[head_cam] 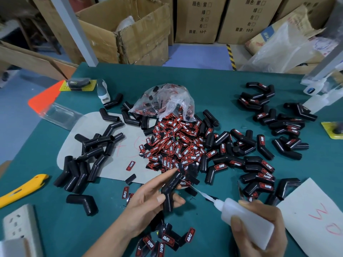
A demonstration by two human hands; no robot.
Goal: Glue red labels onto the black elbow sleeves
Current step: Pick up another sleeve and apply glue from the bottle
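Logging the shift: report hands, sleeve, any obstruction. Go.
Left hand grips a bare black elbow sleeve. Right hand holds the glue bottle, nozzle aimed at the sleeve. Nothing between them; label pile just beyond.

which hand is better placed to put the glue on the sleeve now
The right hand. It grips the glue bottle, whose thin nozzle already points at the black elbow sleeve. The left hand holds that sleeve up off the green table, so it probably just steadies it.

A yellow utility knife (pixel 20 189) and white power strip (pixel 19 225) lie near cardboard boxes (pixel 130 32).
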